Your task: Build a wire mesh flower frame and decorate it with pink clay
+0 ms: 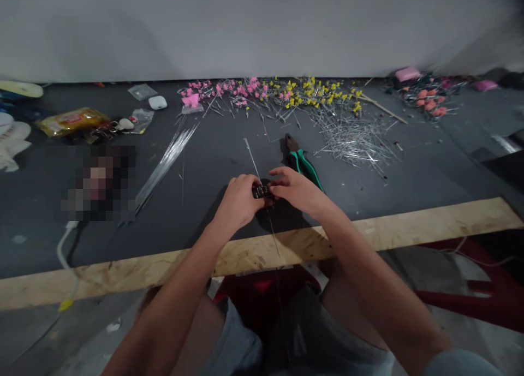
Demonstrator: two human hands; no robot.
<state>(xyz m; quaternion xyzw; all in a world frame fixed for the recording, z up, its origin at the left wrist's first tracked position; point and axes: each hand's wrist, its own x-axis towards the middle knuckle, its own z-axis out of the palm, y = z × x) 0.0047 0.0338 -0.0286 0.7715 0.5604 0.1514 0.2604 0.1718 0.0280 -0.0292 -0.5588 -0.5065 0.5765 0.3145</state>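
Observation:
My left hand (pixel 238 200) and my right hand (pixel 297 189) meet over the dark table (pixel 213 163), fingers pinched on a small dark bead-like piece (pixel 261 191) between them. A thin metal wire (pixel 252 156) passes through that piece, slanting up and away and running down past the wooden table edge (pixel 393 228). Green-handled pliers (pixel 302 160) lie just behind my right hand.
A heap of cut wires (pixel 354 138) lies right of centre. Pink beaded stems (pixel 229 89) and yellow ones (pixel 317 92) line the back, orange ones (pixel 429 100) far right. A bundle of long wires (pixel 166 163), a white earbud case (pixel 158 102) and snack packet (pixel 71 120) sit left.

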